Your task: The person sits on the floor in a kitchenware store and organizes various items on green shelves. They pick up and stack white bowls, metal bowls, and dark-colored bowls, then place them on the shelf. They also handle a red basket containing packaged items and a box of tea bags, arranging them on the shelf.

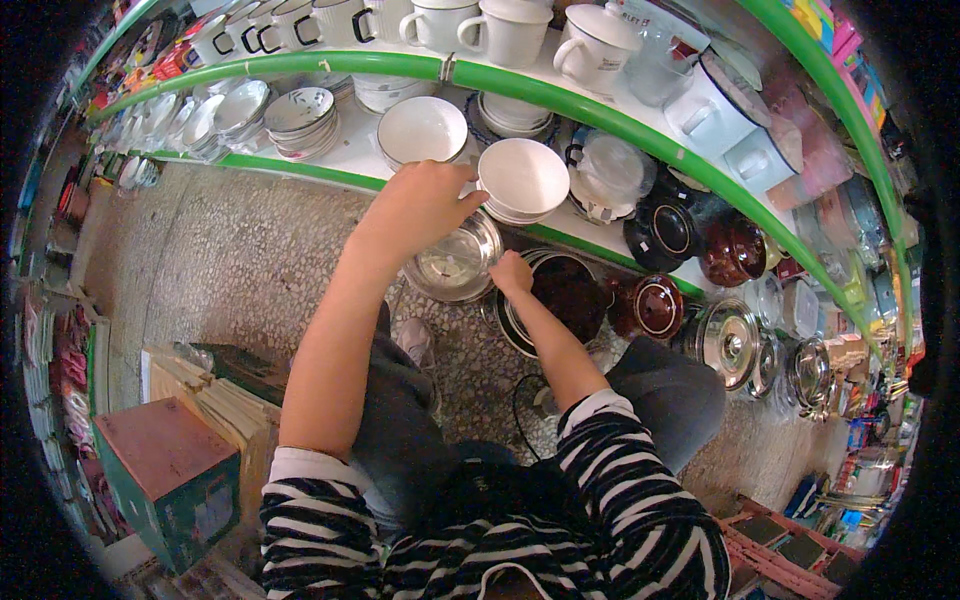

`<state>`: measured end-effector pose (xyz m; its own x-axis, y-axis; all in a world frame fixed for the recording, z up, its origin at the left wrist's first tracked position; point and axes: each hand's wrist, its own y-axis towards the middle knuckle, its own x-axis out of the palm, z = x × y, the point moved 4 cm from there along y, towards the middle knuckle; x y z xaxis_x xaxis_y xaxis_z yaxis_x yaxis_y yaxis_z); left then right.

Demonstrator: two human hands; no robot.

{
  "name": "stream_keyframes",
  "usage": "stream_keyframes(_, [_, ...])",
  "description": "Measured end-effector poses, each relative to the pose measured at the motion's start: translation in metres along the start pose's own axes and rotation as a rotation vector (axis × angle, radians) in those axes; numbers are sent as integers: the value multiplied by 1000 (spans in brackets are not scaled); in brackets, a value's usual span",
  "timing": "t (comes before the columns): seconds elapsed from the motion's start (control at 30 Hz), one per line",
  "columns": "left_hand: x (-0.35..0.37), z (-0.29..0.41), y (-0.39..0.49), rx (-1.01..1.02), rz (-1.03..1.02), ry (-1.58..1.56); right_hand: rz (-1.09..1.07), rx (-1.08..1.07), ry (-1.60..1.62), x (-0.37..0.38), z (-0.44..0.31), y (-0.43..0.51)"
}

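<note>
My left hand [427, 206] reaches over the front edge of the lower shelf, between two stacks of white bowls. It covers the near side of the left white bowl [422, 129]. Its thumb and finger come close to the rim of the right white bowl [523, 176]; whether they touch it is unclear. Below, shiny metal basins [454, 262] stand at floor level, partly under my left hand. My right hand [514, 272], fingers curled, is at the basins' right side, beside a large dark pot [566, 300]. What it grips, if anything, is hidden.
Patterned bowls [300, 112] are stacked farther left on the shelf. White lidded mugs [517, 30] line the shelf above, behind a green rail [555, 97]. Brown lidded pots [658, 306] and metal lids [727, 343] stand right. A green box [169, 480] sits behind my left side.
</note>
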<state>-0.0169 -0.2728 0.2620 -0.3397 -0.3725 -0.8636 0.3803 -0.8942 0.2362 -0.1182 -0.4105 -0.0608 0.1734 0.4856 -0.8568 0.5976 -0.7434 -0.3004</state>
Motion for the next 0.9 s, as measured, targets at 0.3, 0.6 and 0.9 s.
stream_keyframes(0.3, [-6, -3, -15, -58, 14, -17, -124, 128, 93, -9, -18, -16])
stream_keyframes(0.6, [0, -1, -15, -91, -85, -26, -298, 323, 757, 17, -24, -17])
stream_keyframes(0.9, [-5, -6, -20, -97, -16, 25, -380, 64, 1073, -34, -23, -72])
